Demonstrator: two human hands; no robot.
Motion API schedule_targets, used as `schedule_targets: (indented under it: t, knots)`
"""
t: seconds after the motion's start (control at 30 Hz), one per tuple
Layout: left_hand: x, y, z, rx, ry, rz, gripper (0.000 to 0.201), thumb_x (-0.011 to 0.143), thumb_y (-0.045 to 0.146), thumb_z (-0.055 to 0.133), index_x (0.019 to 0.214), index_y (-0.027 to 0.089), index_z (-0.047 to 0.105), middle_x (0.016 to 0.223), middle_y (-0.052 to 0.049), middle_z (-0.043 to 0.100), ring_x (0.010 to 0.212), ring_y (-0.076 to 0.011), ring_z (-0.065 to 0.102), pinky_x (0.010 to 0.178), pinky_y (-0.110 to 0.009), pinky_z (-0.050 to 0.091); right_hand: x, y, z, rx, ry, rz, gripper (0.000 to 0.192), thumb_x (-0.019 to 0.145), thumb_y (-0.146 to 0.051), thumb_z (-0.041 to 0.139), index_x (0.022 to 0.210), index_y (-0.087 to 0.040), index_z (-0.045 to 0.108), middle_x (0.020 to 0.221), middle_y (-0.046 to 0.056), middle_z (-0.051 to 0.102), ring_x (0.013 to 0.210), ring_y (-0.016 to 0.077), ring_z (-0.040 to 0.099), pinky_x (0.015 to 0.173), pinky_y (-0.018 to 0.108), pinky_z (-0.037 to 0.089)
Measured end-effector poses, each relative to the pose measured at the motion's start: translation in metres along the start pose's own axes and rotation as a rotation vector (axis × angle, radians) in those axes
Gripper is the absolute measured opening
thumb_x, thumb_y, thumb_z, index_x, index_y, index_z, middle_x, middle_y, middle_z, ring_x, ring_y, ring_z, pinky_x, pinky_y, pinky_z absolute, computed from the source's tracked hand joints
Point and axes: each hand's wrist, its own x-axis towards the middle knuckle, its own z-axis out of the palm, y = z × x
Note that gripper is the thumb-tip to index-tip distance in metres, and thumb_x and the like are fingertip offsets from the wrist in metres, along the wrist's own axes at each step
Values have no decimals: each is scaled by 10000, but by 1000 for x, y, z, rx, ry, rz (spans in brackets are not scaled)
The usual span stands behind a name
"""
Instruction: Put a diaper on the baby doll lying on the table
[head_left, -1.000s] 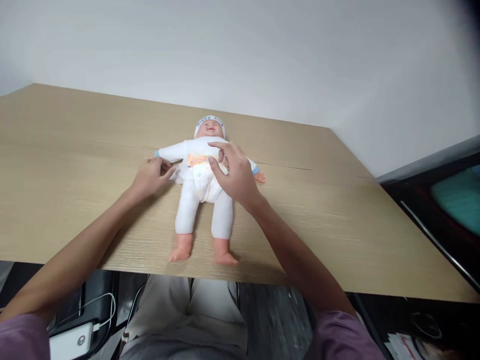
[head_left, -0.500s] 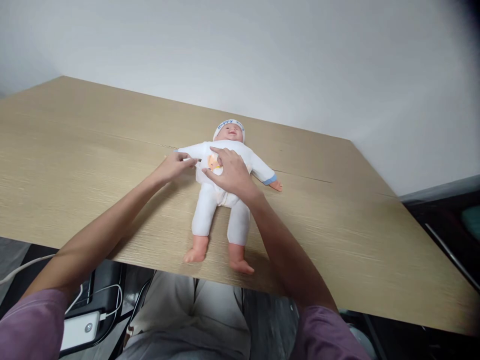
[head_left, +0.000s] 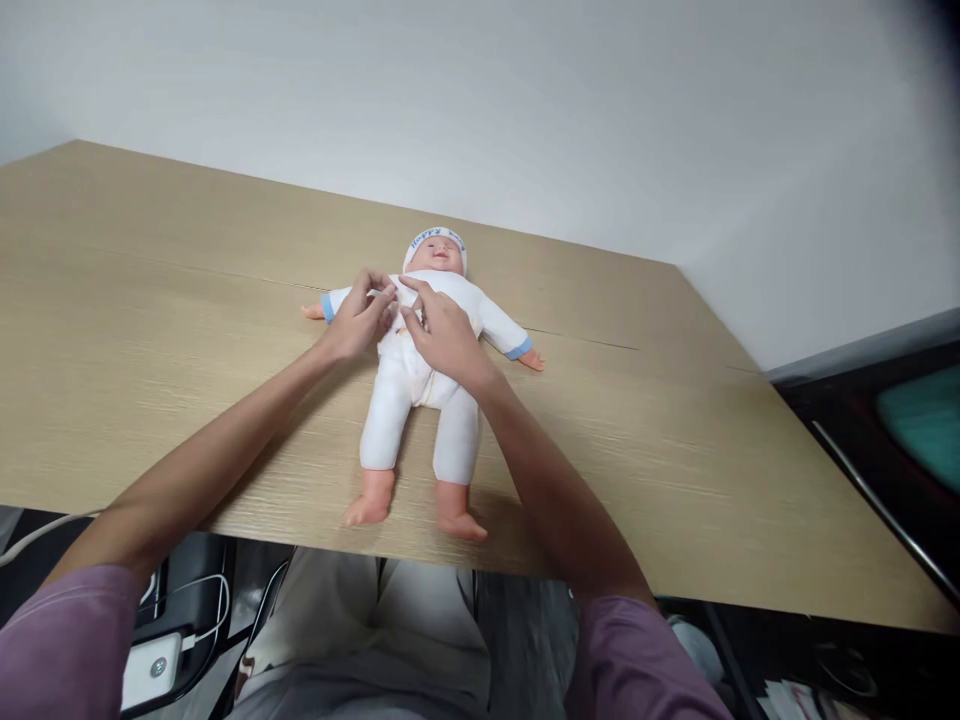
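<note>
A baby doll [head_left: 442,292] in a white outfit with blue cuffs lies on its back on the wooden table [head_left: 637,450], its head away from me and its feet near the front edge. It wears a white headband [head_left: 438,236] with blue lettering. Over the side of its chest, my left hand [head_left: 361,318] is closed in a pinch; what lies between the fingertips is too small to make out. My right hand [head_left: 442,330] rests over the doll's chest and belly, index finger and thumb apart. Together the hands cover much of the orange print on the outfit.
A pale wall [head_left: 480,110] rises behind the table. Below the front edge, at lower left, a white power bank [head_left: 152,668] with a cable sits on a black chair. Dark furniture [head_left: 847,420] stands off the table's right side.
My left hand has moved in towards my right hand, up the doll's chest, uncovering the doll's arm and cuff. My right hand stays over the chest. The view has shifted slightly.
</note>
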Motion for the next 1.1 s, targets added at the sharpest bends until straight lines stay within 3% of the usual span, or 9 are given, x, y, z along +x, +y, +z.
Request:
schedule_targets:
  t: [0.13, 0.43, 0.67, 0.87, 0.97, 1.1]
  knots:
    - [-6, -14, -2, 55, -28, -65, 488, 957, 670, 775, 1064, 245, 560, 852, 12, 586, 738, -157, 538, 687, -291, 431, 0, -3, -3, 43, 13, 22, 490, 1093, -227, 531, 1575, -153, 588, 1097, 92, 758, 1003, 267, 676, 981, 417, 515]
    - [-4, -22, -1, 30, -32, -95, 524, 962, 739, 729, 1004, 245, 559, 800, 11, 553, 696, -160, 474, 664, -307, 396, -2, -6, -12, 179, 8, 49, 448, 1097, -293, 562, 1538, -223, 601, 992, 21, 726, 878, 220, 650, 907, 384, 525]
    - [-19, -14, 10, 192, 143, 25, 466, 1000, 646, 739, 1179, 256, 555, 1032, -35, 640, 865, -177, 567, 786, -306, 481, -3, 0, -13, 189, 18, 43, 441, 1066, -217, 595, 1507, -220, 607, 932, -5, 672, 849, 204, 624, 893, 377, 536]
    - [-15, -15, 11, 179, 161, 24, 481, 940, 583, 826, 1138, 260, 529, 1063, -23, 612, 813, -154, 529, 765, -305, 473, 3, 6, -10, 101, 87, -4, 447, 999, -29, 552, 1404, -190, 646, 1011, 26, 611, 924, 197, 578, 958, 363, 529]
    - [-21, 0, 13, 240, 242, 40, 386, 960, 462, 803, 1145, 261, 529, 1100, -31, 619, 815, -158, 526, 765, -315, 477, -2, -4, -14, 76, 182, 4, 423, 986, 39, 448, 1239, -207, 681, 1081, 55, 597, 962, 189, 559, 969, 349, 531]
    - [-57, 49, 22, 438, 290, 162, 241, 1040, 421, 715, 1157, 257, 583, 1156, -54, 659, 875, -193, 567, 840, -367, 496, -41, -33, -27, 113, 309, 10, 269, 956, -4, 473, 954, -245, 592, 1064, 63, 598, 959, 202, 600, 923, 365, 591]
